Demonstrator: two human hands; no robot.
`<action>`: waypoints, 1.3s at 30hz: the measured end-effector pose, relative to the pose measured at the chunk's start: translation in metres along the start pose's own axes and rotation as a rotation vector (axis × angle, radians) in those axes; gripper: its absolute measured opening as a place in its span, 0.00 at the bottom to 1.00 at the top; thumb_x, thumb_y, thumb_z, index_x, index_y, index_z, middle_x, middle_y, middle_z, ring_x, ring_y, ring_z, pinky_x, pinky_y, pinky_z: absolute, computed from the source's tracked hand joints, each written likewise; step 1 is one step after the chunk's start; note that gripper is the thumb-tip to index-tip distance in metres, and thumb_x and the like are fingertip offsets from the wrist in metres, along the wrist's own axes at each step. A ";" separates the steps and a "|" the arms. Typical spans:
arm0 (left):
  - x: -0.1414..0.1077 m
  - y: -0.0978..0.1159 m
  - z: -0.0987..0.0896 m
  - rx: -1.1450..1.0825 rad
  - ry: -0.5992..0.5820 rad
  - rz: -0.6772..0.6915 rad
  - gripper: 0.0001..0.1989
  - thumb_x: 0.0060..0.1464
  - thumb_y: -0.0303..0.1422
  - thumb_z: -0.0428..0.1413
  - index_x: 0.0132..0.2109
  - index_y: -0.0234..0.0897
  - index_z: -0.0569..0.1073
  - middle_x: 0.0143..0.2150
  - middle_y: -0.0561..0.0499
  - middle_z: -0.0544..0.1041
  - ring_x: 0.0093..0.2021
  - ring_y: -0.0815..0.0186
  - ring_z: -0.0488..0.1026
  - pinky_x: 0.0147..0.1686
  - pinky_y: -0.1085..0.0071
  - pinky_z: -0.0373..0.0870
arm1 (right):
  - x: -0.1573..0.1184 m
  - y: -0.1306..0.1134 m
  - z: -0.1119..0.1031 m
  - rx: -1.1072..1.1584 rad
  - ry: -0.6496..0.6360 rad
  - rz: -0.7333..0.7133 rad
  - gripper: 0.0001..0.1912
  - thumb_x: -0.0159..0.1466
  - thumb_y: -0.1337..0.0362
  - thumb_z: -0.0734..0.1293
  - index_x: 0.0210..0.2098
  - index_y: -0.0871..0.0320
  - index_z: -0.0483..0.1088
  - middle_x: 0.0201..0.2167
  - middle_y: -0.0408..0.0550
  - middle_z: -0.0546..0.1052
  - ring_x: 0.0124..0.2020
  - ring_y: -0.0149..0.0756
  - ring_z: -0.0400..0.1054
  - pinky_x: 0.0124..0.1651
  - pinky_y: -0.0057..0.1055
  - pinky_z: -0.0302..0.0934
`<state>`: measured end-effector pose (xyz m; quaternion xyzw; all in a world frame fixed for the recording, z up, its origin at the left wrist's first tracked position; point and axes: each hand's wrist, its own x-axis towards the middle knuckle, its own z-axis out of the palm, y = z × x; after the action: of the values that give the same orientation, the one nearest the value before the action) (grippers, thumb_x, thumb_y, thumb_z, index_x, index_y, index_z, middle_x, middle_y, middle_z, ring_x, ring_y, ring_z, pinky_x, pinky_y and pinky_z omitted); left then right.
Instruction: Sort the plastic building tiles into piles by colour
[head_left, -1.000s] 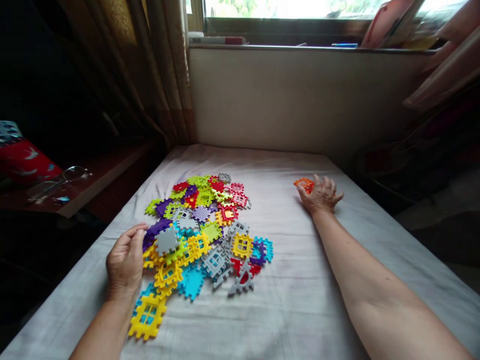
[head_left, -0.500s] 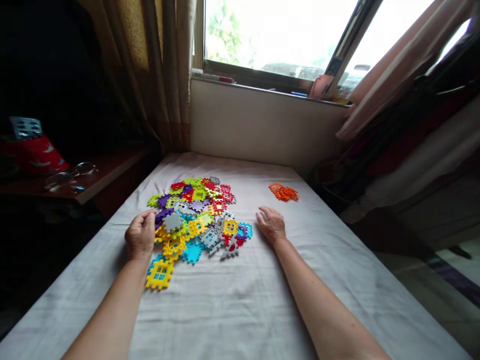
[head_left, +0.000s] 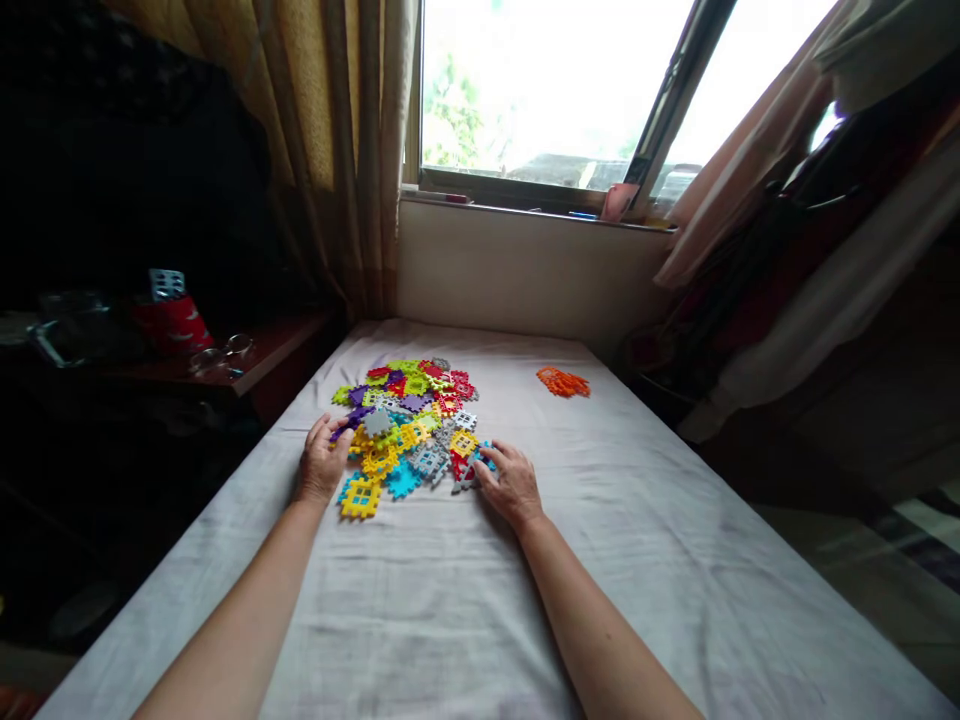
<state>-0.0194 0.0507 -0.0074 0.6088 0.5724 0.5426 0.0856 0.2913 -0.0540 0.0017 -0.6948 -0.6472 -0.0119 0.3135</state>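
Note:
A heap of plastic interlocking building tiles [head_left: 412,433] with notched edges lies on the sheet, in yellow, blue, green, red, purple and grey. At its left edge, my left hand [head_left: 322,468] has its thumb and fingers closed about the edge of a purple tile [head_left: 358,422]. My right hand [head_left: 513,487] lies at the right edge with fingers apart, touching or just over a blue tile [head_left: 489,455]. Close to that hand are a yellow window tile [head_left: 464,443] and a red tile [head_left: 460,466]. Another yellow window tile [head_left: 361,498] lies at the near edge of the heap.
Orange tiles [head_left: 562,381] form a separate small pile at the far right of the sheet-covered surface [head_left: 450,610]. Left of it, a dark wooden table [head_left: 300,335] carries a red container [head_left: 174,326] and eyeglasses [head_left: 223,355]. Hanging clothes [head_left: 810,260] crowd the right side.
My right hand has moved left and nearer, onto the heap's right edge. The fingers of my left hand now reach around the purple tile's edge. The camera view has shifted slightly left.

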 end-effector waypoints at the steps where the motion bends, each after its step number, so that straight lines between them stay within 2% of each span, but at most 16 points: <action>1: -0.006 0.003 -0.003 0.021 0.011 0.009 0.17 0.53 0.42 0.53 0.45 0.37 0.76 0.58 0.39 0.70 0.58 0.53 0.69 0.59 0.59 0.66 | -0.003 -0.001 -0.001 -0.003 0.015 0.002 0.14 0.63 0.59 0.67 0.47 0.52 0.77 0.54 0.52 0.75 0.55 0.44 0.68 0.57 0.41 0.59; 4: -0.024 0.017 -0.009 0.094 0.039 0.067 0.17 0.52 0.42 0.55 0.45 0.38 0.76 0.60 0.40 0.68 0.60 0.52 0.68 0.61 0.58 0.65 | -0.011 -0.004 -0.005 -0.020 0.042 -0.062 0.18 0.62 0.56 0.68 0.50 0.52 0.75 0.57 0.54 0.73 0.58 0.46 0.65 0.59 0.43 0.57; 8: -0.043 0.037 -0.016 0.157 0.008 0.236 0.14 0.54 0.40 0.54 0.45 0.40 0.76 0.60 0.40 0.69 0.59 0.52 0.69 0.60 0.56 0.66 | -0.019 -0.010 -0.009 -0.063 -0.003 -0.177 0.28 0.55 0.50 0.73 0.54 0.51 0.72 0.62 0.57 0.68 0.63 0.54 0.58 0.62 0.51 0.52; 13: -0.054 0.054 -0.019 0.210 -0.102 0.382 0.13 0.54 0.36 0.54 0.46 0.41 0.76 0.61 0.41 0.69 0.62 0.51 0.66 0.62 0.53 0.63 | -0.018 -0.014 -0.011 -0.065 -0.070 -0.160 0.34 0.54 0.49 0.74 0.57 0.53 0.69 0.63 0.59 0.66 0.65 0.56 0.56 0.63 0.53 0.50; 17: -0.053 0.054 -0.019 0.226 -0.127 0.396 0.13 0.54 0.36 0.54 0.46 0.40 0.76 0.61 0.41 0.69 0.61 0.51 0.67 0.62 0.53 0.63 | -0.016 -0.015 -0.013 -0.067 -0.104 -0.147 0.39 0.52 0.47 0.74 0.59 0.55 0.68 0.64 0.63 0.63 0.66 0.59 0.54 0.64 0.56 0.48; 22: -0.052 0.051 -0.019 0.232 -0.124 0.352 0.13 0.55 0.37 0.54 0.45 0.41 0.76 0.60 0.42 0.69 0.59 0.53 0.69 0.61 0.55 0.65 | -0.015 -0.014 -0.014 -0.004 -0.113 -0.170 0.33 0.53 0.50 0.75 0.54 0.57 0.71 0.64 0.61 0.64 0.66 0.57 0.53 0.64 0.55 0.48; 26: -0.051 0.050 -0.020 0.233 -0.117 0.359 0.14 0.55 0.38 0.54 0.46 0.40 0.76 0.60 0.41 0.70 0.58 0.54 0.70 0.59 0.56 0.67 | -0.014 -0.012 -0.015 0.086 -0.048 -0.197 0.31 0.51 0.54 0.76 0.52 0.56 0.70 0.63 0.58 0.67 0.66 0.54 0.55 0.64 0.53 0.49; 29: -0.051 0.051 -0.021 0.243 -0.126 0.362 0.13 0.55 0.37 0.54 0.46 0.41 0.76 0.59 0.42 0.71 0.58 0.53 0.70 0.59 0.55 0.67 | -0.015 -0.015 -0.017 0.191 0.029 -0.212 0.19 0.56 0.59 0.71 0.47 0.54 0.72 0.53 0.54 0.76 0.58 0.48 0.65 0.61 0.46 0.56; 32: -0.052 0.055 -0.022 0.257 -0.144 0.413 0.13 0.55 0.36 0.53 0.45 0.40 0.77 0.58 0.42 0.72 0.58 0.53 0.70 0.60 0.54 0.66 | -0.016 -0.018 -0.016 0.326 0.050 -0.140 0.06 0.62 0.61 0.65 0.36 0.53 0.73 0.35 0.47 0.80 0.39 0.38 0.73 0.47 0.35 0.64; 35: -0.056 0.062 -0.022 0.279 -0.206 0.503 0.12 0.56 0.35 0.53 0.44 0.41 0.78 0.57 0.43 0.74 0.60 0.53 0.69 0.61 0.52 0.64 | -0.015 -0.015 -0.014 0.474 0.064 -0.002 0.09 0.61 0.57 0.64 0.31 0.54 0.71 0.26 0.42 0.76 0.27 0.33 0.70 0.35 0.29 0.64; 39: -0.063 0.073 -0.019 0.310 -0.291 0.601 0.11 0.57 0.33 0.53 0.43 0.44 0.78 0.57 0.47 0.75 0.61 0.54 0.67 0.63 0.50 0.61 | -0.006 0.010 -0.017 0.609 0.180 0.203 0.13 0.58 0.51 0.64 0.32 0.55 0.71 0.27 0.44 0.78 0.26 0.34 0.70 0.33 0.29 0.65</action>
<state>0.0256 -0.0326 0.0176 0.8264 0.4252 0.3580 -0.0904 0.3064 -0.0666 0.0091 -0.6262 -0.5184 0.1518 0.5621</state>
